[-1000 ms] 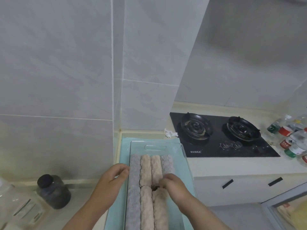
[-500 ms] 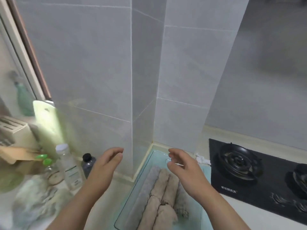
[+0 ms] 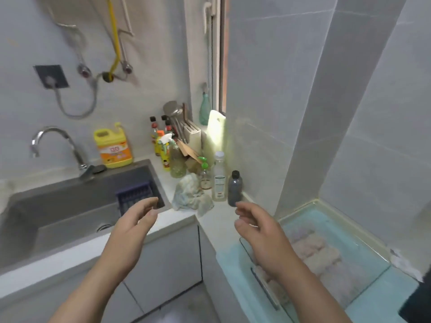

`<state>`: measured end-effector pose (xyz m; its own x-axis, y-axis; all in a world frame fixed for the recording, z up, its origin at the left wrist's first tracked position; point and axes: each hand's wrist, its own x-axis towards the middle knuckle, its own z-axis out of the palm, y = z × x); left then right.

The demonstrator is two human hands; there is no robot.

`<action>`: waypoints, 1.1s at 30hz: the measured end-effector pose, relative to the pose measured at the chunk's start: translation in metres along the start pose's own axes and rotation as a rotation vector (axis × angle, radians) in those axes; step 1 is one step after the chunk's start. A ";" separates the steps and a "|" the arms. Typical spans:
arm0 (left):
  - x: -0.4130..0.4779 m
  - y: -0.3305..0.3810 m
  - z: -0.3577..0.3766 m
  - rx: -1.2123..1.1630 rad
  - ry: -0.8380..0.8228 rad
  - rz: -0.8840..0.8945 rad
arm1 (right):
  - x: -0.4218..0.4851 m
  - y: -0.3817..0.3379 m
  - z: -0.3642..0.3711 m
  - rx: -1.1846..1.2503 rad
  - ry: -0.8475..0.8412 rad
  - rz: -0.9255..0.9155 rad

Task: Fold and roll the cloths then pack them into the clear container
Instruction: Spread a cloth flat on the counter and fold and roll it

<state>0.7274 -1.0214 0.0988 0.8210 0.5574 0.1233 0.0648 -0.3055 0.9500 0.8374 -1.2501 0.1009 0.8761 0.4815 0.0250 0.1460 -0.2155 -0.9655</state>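
No text can be read with certainty. The yellow jug (image 3: 113,145), at the worktop's back edge behind the sink (image 3: 70,206), bears an orange label (image 3: 116,152) with white characters too blurred to make out. The clear bottle (image 3: 219,180), near the worktop's back right corner by the wall, carries a white label (image 3: 219,186) with green print and a red mark at its foot, neither legible. The small sauce bottles (image 3: 161,145) along the back edge show red and yellow labels, with print too small to read.
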 end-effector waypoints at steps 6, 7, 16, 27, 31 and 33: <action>-0.078 -0.016 -0.111 -0.036 0.348 -0.079 | -0.009 -0.043 0.099 0.001 -0.300 -0.099; -0.090 -0.019 -0.126 -0.049 0.390 -0.088 | -0.013 -0.048 0.115 -0.012 -0.349 -0.116; -0.195 -0.041 -0.252 -0.130 0.659 -0.100 | -0.078 -0.097 0.262 -0.035 -0.605 -0.233; -0.363 -0.075 -0.413 -0.128 0.906 -0.139 | -0.206 -0.148 0.433 -0.053 -0.829 -0.308; -0.416 -0.083 -0.460 -0.134 0.987 -0.154 | -0.250 -0.162 0.492 -0.061 -0.916 -0.337; -0.436 -0.088 -0.477 -0.146 1.040 -0.163 | -0.267 -0.168 0.517 -0.069 -0.963 -0.350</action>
<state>0.0934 -0.8696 0.0981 -0.0846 0.9902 0.1110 0.0051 -0.1110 0.9938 0.3414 -0.9028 0.1223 0.0430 0.9976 0.0542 0.3747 0.0342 -0.9265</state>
